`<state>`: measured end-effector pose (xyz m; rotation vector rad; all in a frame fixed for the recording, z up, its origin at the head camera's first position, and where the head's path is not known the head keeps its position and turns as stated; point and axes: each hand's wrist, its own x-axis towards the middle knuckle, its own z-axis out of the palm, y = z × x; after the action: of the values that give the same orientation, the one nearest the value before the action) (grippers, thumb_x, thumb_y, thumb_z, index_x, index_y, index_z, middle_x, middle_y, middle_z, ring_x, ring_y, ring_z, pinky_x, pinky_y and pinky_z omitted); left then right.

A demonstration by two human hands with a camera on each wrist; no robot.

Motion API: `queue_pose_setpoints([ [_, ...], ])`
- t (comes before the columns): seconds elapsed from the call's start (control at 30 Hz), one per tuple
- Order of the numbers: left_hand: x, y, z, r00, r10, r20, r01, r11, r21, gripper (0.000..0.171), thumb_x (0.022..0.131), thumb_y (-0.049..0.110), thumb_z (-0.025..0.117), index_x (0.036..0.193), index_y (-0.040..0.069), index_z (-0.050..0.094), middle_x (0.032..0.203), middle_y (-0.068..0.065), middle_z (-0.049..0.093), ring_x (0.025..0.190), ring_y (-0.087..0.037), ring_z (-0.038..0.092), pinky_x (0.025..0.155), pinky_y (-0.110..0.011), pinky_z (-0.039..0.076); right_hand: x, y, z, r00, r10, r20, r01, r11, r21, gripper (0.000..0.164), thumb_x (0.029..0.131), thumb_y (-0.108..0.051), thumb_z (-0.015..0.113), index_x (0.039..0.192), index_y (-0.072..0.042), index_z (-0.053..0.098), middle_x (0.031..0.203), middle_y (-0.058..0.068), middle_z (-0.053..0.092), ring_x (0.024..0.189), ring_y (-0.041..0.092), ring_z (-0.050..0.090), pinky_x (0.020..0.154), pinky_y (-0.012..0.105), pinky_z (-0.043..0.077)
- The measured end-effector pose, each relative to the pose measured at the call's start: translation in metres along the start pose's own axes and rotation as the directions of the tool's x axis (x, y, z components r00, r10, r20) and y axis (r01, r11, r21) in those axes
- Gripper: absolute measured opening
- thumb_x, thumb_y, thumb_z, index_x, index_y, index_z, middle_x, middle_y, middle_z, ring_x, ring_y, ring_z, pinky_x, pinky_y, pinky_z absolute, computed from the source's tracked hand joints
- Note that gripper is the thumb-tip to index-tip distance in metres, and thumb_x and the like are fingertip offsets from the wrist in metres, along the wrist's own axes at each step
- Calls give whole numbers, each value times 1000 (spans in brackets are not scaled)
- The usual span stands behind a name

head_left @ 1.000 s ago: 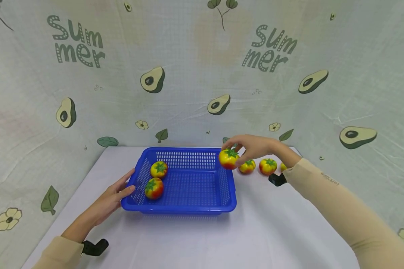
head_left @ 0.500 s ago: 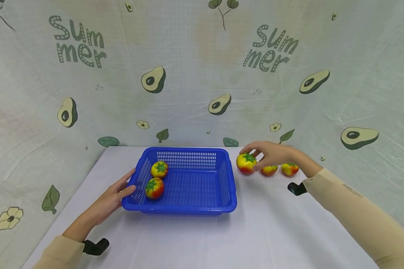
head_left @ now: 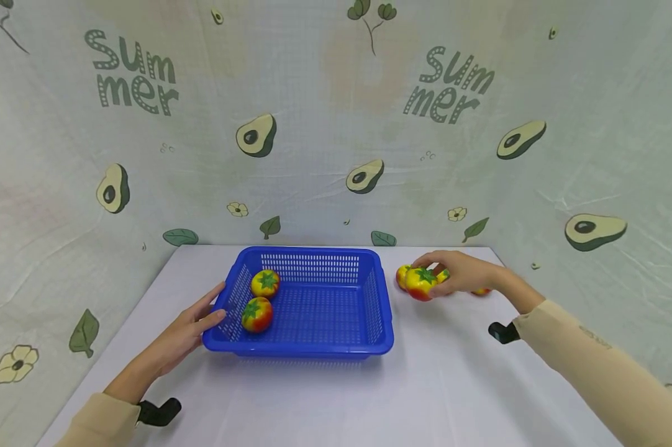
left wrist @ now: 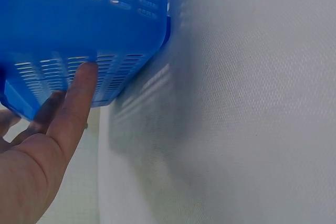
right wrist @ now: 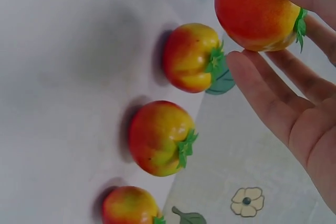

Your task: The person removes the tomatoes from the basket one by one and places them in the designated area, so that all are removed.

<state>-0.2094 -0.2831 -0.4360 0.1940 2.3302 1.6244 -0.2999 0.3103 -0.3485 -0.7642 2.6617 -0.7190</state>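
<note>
My right hand pinches a red and yellow tomato with a green star-shaped leaf top, right of the basket. In the right wrist view the held tomato sits between thumb and fingertips. Three like tomatoes stand in a row on the table: one nearest the held one, a middle one and a far one. My left hand touches the left end of the blue basket with extended fingers. In the left wrist view a straight finger lies against its slotted wall.
Inside the basket, two more tomatoes lie along its left side, a rear one and a front one. White cloth covers the table. A printed curtain rises behind and at both sides.
My right hand has carried the tomato from beside the basket's right rim rightward and lower, in front of the row. My left hand and the basket stay in place.
</note>
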Motion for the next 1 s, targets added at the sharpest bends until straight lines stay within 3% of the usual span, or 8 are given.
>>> queue_pose_setpoints([
  [0.47,1,1,0,1000,-6,1,6,1000,1,81,112,39,52,173,28,0,173,-33,6,152,-60,28,112,-66,44,-2,31,35,999,24,-34,-23,1000,7,63,90,-34,87,146,-16,63,148,17,60,133,40,56,110,64,50],
  [0.77,-1,0,1,1000,-17,-7,17,1000,4,81,112,39,52,173,28,0,173,-33,6,152,-60,28,113,-65,43,0,36,52,999,26,-39,-25,999,23,64,92,-32,86,147,-12,62,143,13,63,118,30,61,103,60,55],
  [1.0,0,1,0,1000,-13,0,13,1000,-8,79,113,39,51,173,28,0,173,-34,6,152,-60,28,113,-65,44,0,40,56,999,27,-21,-26,999,42,61,92,-30,85,146,-11,62,143,12,64,117,30,65,102,58,57],
])
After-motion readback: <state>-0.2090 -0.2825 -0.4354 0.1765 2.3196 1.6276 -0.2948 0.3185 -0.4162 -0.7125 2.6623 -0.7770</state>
